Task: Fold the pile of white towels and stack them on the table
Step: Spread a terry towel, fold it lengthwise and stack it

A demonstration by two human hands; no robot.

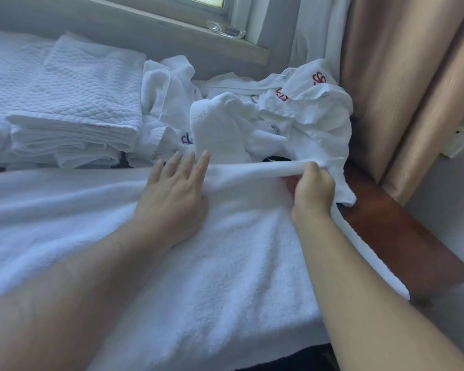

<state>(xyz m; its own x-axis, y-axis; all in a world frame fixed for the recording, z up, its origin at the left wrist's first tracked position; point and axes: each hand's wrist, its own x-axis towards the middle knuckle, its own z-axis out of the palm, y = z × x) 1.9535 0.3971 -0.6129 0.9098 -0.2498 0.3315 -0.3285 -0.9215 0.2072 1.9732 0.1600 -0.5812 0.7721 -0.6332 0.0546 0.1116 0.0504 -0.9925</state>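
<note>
— Head view: where is the towel?
— A large white terry towel (pixel 198 250) lies spread under both forearms on the brown wooden table (pixel 402 236).
— The hands?
— Left hand (pixel 172 199) presses flat on it, fingers straight. Right hand (pixel 312 187) pinches its lifted far edge. Beyond them: crumpled white towels (pixel 252 121); left, a folded stack (pixel 75 119).

I am looking at a window (pixel 198 1) letting in soft daylight above a pale sill (pixel 172 25), where a clear glass dish (pixel 225 29) is sitting. A white sheer curtain (pixel 316 30) and a tan drape (pixel 402 76) are hanging at the right, beside the reddish-brown wooden table (pixel 402 231).
</note>
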